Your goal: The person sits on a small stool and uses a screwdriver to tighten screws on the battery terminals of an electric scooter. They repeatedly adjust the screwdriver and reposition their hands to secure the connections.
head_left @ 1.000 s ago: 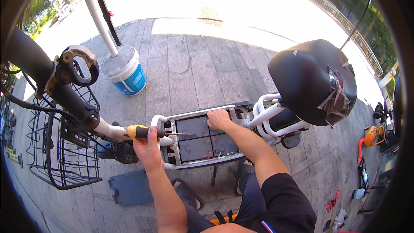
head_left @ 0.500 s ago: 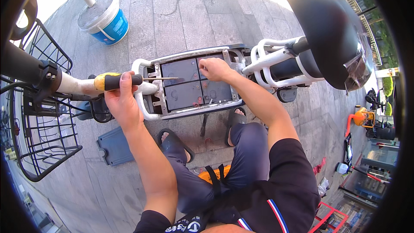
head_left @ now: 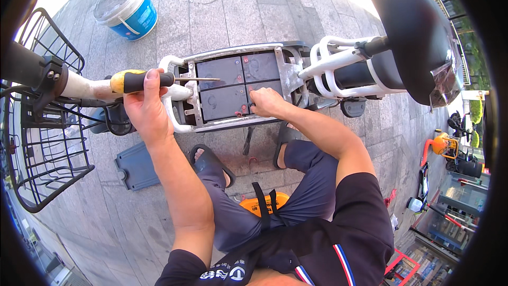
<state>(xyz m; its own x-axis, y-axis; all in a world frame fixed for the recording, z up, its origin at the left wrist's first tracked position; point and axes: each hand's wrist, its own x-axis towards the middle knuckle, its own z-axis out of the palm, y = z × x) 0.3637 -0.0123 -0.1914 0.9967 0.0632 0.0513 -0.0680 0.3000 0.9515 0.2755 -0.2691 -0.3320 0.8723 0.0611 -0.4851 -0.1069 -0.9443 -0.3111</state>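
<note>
My left hand (head_left: pixel 150 114) is closed round the black and yellow handle of a screwdriver (head_left: pixel 138 82). The screwdriver's thin metal shaft points right, over the left edge of the open floor compartment of an electric scooter (head_left: pixel 288 76). Several dark grey battery blocks (head_left: pixel 219 70) with small reddish terminals fill that compartment. My right hand (head_left: pixel 269 101) is over the right-hand blocks, its fingers pinched down by the terminals near the middle seam. A dark bit shows at the fingertips, but I cannot make out what they hold.
A black wire basket (head_left: pixel 50 148) hangs at left and a black saddle (head_left: pixel 407 37) stands at right. On the paving lies a dark plastic cover (head_left: pixel 138 167). A blue and white bucket (head_left: pixel 129 16) holds a pole. A dark strip-like object (head_left: pixel 247 140) lies between my feet.
My right hand has moved from the upper blocks down toward the lower right terminals. The left hand still grips the screwdriver in nearly the same place. The view has shifted slightly.
</note>
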